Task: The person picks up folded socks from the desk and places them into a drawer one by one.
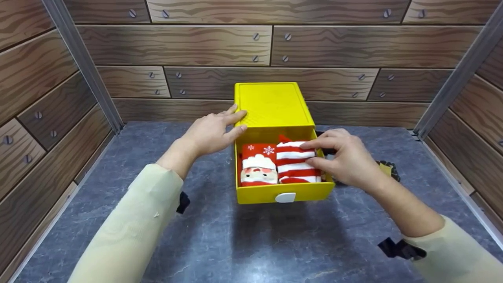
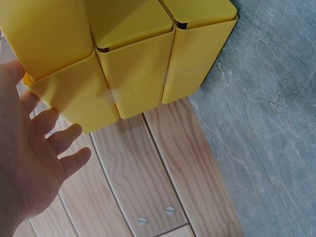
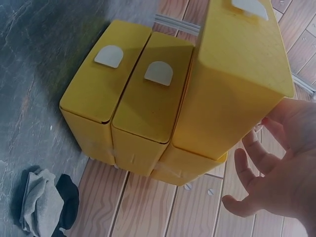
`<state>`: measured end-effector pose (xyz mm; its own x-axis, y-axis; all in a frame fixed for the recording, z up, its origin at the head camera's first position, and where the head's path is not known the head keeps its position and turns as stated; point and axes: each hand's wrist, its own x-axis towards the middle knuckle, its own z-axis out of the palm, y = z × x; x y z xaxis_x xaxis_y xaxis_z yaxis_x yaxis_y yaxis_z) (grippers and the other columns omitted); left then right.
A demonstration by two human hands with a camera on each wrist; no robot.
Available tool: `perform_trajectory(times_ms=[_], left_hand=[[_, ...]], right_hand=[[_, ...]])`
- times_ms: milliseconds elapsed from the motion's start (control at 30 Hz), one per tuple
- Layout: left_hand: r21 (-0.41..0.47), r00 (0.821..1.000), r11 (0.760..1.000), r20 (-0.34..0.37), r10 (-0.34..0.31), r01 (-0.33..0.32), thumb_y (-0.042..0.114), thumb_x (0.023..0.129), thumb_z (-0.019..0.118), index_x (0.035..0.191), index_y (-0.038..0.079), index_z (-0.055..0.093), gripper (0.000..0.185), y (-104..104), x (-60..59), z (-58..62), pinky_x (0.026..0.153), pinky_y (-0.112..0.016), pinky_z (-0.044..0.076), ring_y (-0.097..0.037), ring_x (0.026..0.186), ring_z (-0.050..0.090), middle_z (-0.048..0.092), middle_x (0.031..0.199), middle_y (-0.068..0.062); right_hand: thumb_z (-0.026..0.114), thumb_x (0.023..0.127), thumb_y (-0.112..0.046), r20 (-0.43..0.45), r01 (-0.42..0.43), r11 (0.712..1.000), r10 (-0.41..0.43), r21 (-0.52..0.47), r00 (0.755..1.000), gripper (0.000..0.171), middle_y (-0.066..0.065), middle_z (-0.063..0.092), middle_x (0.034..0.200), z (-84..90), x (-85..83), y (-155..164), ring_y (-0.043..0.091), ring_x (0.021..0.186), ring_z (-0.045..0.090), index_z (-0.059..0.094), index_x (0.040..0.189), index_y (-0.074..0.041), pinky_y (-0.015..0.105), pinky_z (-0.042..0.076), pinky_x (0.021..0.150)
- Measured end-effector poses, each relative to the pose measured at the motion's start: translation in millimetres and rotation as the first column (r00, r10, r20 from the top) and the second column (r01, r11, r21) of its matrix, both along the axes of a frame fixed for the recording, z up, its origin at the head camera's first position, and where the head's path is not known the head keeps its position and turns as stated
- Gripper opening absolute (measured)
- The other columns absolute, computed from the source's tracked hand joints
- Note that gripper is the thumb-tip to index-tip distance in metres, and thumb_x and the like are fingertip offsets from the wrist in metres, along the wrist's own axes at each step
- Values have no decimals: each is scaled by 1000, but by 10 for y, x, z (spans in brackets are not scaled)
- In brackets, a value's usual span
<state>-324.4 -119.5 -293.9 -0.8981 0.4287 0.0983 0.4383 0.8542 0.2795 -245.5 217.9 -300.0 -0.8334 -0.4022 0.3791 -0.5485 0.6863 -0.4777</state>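
Observation:
A yellow drawer cabinet (image 1: 271, 104) stands near the back wall with its top drawer (image 1: 257, 195) pulled out. Inside the drawer, a folded red sock with a Santa face (image 1: 258, 167) lies on the left. Beside it on the right is a folded red-and-white striped sock (image 1: 292, 167). My right hand (image 1: 346, 157) reaches over the drawer's right side and pinches the striped sock between thumb and fingers. My left hand (image 1: 214, 131) rests its fingers against the upper left edge of the cabinet, thumb near the drawer opening.
Two lower drawers with white tabs, a middle drawer (image 3: 153, 94) and a bottom drawer (image 3: 106, 71), are closed. Right of the cabinet, a grey folded cloth (image 3: 42, 202) and a dark cloth (image 3: 66, 202) lie on the grey marbled tabletop (image 1: 196, 251). Wood-patterned panels (image 1: 216, 45) enclose the sides and back.

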Motion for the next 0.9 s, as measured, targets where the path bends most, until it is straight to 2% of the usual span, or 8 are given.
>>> perform_trajectory(times_ms=[467, 900], left_hand=[[-9, 1000, 1000, -3, 5, -5, 68, 108, 34, 168, 36, 31, 68, 4, -5, 5, 124, -53, 33, -31, 155, 36, 20, 175, 5], [-5, 1000, 1000, 6, 6, -6, 67, 108, 34, 168, 36, 31, 68, 7, 4, 7, 124, -54, 32, -32, 156, 35, 21, 175, 4]], right_hand=[[85, 92, -18, 7, 0, 997, 0, 75, 1000, 25, 8, 74, 113, -45, -28, -6, 37, 122, 52, 84, 118, -19, 64, 35, 104], [83, 93, -17, 25, 15, 986, -20, 165, 1000, 27, 8, 68, 108, -39, -47, -36, 37, 120, 49, 84, 119, -20, 66, 29, 106]])
